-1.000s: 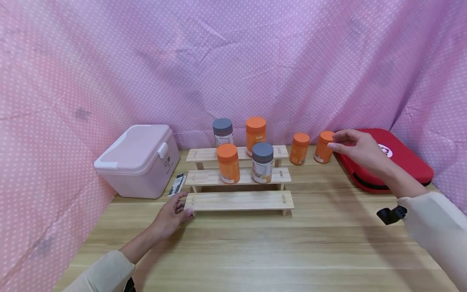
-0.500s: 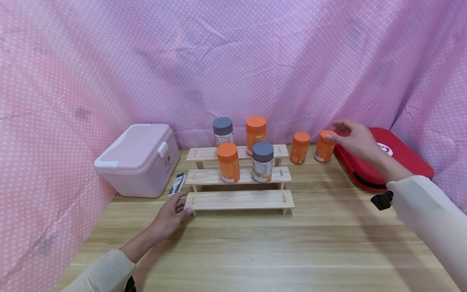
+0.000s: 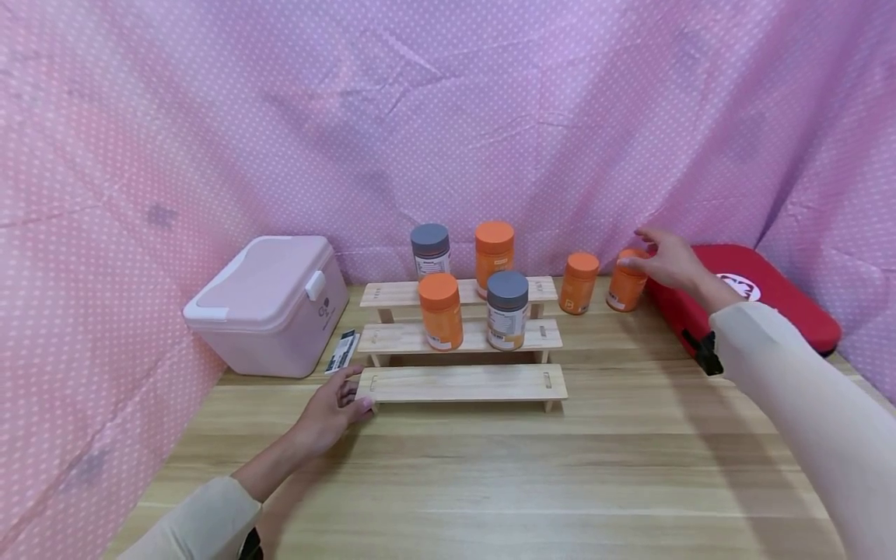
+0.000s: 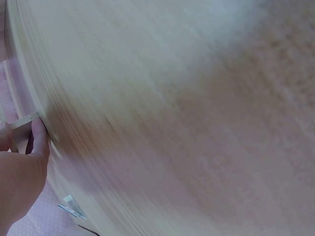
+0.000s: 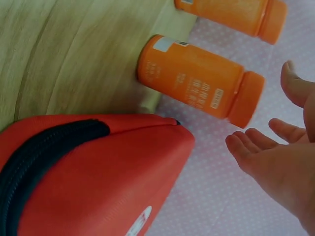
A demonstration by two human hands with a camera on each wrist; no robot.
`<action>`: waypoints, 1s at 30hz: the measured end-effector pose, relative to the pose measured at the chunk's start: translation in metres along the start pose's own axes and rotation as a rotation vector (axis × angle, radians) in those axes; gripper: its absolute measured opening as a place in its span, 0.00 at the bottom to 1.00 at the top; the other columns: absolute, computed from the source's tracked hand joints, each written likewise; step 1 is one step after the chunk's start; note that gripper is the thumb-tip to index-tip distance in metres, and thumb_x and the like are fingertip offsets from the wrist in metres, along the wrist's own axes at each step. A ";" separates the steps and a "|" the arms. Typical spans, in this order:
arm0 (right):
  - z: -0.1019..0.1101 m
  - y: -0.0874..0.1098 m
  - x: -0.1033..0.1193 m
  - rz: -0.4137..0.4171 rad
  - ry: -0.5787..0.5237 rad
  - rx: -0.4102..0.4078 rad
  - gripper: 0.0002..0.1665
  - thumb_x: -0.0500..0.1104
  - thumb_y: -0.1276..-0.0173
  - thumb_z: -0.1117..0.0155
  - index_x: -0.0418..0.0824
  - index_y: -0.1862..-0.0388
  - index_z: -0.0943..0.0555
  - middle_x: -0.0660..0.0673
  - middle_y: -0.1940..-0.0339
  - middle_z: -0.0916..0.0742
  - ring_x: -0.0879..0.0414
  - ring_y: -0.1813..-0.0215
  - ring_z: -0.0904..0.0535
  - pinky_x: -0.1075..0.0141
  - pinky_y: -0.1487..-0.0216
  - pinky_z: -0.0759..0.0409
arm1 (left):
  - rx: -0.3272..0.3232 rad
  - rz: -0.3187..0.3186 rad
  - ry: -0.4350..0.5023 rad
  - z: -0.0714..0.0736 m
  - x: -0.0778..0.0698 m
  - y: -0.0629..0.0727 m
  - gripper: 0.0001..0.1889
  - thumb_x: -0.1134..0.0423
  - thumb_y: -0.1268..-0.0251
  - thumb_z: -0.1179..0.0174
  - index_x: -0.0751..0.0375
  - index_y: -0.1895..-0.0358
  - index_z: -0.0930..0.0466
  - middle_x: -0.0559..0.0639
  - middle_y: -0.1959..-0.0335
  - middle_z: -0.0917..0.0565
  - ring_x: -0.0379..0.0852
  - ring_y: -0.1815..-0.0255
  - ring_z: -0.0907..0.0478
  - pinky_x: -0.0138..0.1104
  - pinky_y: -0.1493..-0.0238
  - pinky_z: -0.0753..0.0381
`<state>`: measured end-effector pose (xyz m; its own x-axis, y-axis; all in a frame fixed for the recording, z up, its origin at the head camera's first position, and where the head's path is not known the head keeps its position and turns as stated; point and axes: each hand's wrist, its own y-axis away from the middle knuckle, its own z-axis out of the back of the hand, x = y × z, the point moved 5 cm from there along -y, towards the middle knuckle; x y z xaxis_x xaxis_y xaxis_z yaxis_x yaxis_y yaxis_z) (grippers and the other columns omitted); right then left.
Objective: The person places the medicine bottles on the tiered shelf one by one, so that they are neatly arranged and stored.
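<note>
My left hand (image 3: 327,412) grips the left end of the lowest board of a three-step wooden rack (image 3: 462,383); in the left wrist view the thumb and fingers pinch the board's end (image 4: 25,119). Beside the cap of the rightmost orange bottle (image 3: 626,286) is my right hand (image 3: 670,260), thumb and fingers spread. In the right wrist view a gap shows between the fingers and that bottle's cap (image 5: 247,100). Another orange bottle (image 3: 579,286) stands just left of it. On the rack's middle step stand an orange bottle (image 3: 441,313) and a grey-capped bottle (image 3: 507,311).
The top step holds a second grey-capped bottle (image 3: 430,250) and a larger orange bottle (image 3: 494,253). A red zip case (image 3: 777,299) lies at right. At left stand a pale pink lidded box (image 3: 266,303) and a small printed packet (image 3: 342,352). Pink dotted cloth (image 3: 448,117) hangs behind.
My right hand has shifted slightly left and back, its forearm swinging left, and now spreads around the rightmost bottle's cap. The left hand keeps its grip; the bottles stay put.
</note>
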<state>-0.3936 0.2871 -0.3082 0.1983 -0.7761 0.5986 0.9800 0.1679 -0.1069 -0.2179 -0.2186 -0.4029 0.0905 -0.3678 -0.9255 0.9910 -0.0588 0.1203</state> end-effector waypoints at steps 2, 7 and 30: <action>-0.002 -0.003 -0.004 -0.013 0.021 0.021 0.48 0.51 0.31 0.37 0.27 0.26 0.49 0.21 0.32 0.37 0.27 0.33 0.42 0.34 0.33 0.40 | 0.003 0.000 0.003 0.000 0.000 0.000 0.31 0.79 0.34 0.47 0.69 0.29 0.47 0.68 0.46 0.24 0.50 0.51 0.23 0.34 0.51 0.15; -0.007 -0.004 -0.010 -0.056 0.033 0.076 0.49 0.52 0.29 0.41 0.29 0.25 0.54 0.21 0.30 0.42 0.26 0.30 0.48 0.33 0.30 0.47 | 0.004 0.002 0.005 -0.001 0.000 -0.001 0.31 0.79 0.34 0.47 0.69 0.29 0.47 0.69 0.46 0.24 0.50 0.50 0.23 0.34 0.51 0.15; -0.016 -0.003 -0.016 -0.075 0.007 0.109 0.43 0.55 0.26 0.47 0.29 0.27 0.48 0.24 0.38 0.34 0.31 0.43 0.38 0.34 0.36 0.37 | 0.010 0.001 0.033 0.001 0.001 -0.003 0.31 0.80 0.34 0.48 0.70 0.29 0.48 0.70 0.46 0.24 0.49 0.52 0.22 0.33 0.51 0.15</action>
<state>-0.3993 0.2891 -0.3298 0.1253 -0.7930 0.5962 0.9844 0.1740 0.0245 -0.2204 -0.2194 -0.4043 0.0952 -0.3369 -0.9367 0.9898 -0.0678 0.1249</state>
